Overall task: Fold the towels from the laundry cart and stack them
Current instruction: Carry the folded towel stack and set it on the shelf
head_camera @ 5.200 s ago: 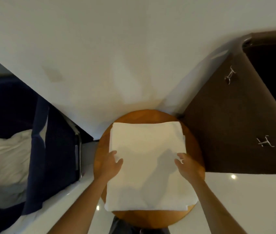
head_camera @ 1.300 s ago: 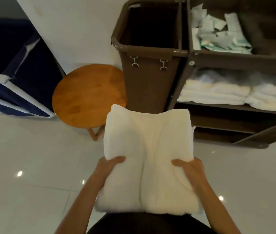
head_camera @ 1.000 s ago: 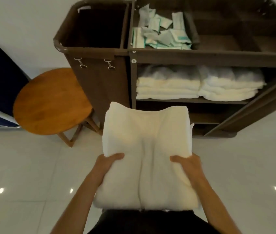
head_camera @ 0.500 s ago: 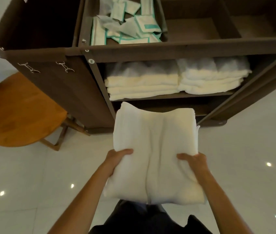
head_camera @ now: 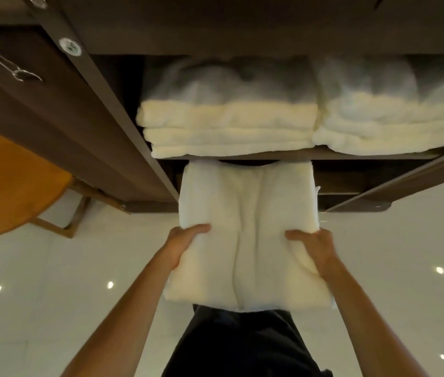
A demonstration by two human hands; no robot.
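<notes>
Underfoot, glossy white floor [head_camera: 52, 268], wooden stool [head_camera: 6, 180], cart shelf [head_camera: 297, 155], left hand [head_camera: 185, 242] and right hand [head_camera: 314, 244] gripping folded towel [head_camera: 245, 202]

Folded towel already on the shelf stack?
No, the left hand and right hand hold the folded towel out in front of the cart, below the shelved towel stack.
</notes>
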